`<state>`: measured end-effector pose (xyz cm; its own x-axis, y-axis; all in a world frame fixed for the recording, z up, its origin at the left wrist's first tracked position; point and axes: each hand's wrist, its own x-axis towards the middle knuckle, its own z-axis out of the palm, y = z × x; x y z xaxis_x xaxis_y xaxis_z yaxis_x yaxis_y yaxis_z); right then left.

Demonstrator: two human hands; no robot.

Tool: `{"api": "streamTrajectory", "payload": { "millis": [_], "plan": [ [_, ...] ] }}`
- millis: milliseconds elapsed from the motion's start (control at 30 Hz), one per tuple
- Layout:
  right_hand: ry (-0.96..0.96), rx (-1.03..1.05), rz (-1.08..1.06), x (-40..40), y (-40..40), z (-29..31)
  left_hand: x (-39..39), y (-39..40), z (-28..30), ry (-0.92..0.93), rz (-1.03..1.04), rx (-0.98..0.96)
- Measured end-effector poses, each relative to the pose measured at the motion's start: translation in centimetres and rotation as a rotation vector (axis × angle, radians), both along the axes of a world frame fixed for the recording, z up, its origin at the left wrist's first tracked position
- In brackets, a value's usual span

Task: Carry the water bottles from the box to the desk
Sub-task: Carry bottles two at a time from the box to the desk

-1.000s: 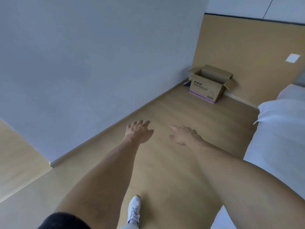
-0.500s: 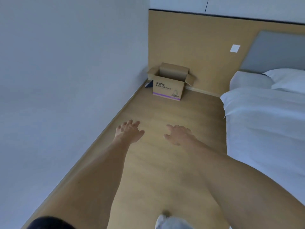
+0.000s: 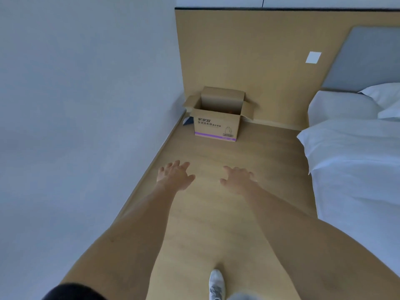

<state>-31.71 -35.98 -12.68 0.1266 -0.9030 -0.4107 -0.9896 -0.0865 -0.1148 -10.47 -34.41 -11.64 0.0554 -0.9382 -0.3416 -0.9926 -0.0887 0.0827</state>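
Observation:
An open cardboard box (image 3: 216, 126) with a purple stripe and printed text stands on the wood floor in the far corner, its flaps spread. Its inside is mostly hidden from here; no water bottle can be made out. My left hand (image 3: 174, 175) and my right hand (image 3: 238, 178) are stretched out in front of me above the floor, well short of the box. Both hands are empty, with fingers spread and relaxed. The desk is not in view.
A grey wall (image 3: 86, 105) runs along the left. A bed with white sheets (image 3: 355, 169) and pillows fills the right. A wooden panel (image 3: 249, 50) backs the box. A small dark object (image 3: 187, 121) lies left of the box. My white shoe (image 3: 216, 284) is on the floor strip.
The view has swung so the box now lies straight ahead and closer. More of the bed shows on the right. Both hands stay outstretched and empty.

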Motion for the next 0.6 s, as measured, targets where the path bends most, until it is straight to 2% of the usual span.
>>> {"api": "streamTrajectory", "payload": {
  "millis": [433, 600],
  "plan": [
    [-0.021, 0.021, -0.096, -2.4, -21.7, 0.0, -2.2, -24.8, -0.9, 0.019, -0.105, -0.035],
    [-0.005, -0.002, -0.169, -2.4, -31.2, 0.0, -1.8, -35.6, -2.6, 0.084, -0.159, -0.056]
  ]
}}
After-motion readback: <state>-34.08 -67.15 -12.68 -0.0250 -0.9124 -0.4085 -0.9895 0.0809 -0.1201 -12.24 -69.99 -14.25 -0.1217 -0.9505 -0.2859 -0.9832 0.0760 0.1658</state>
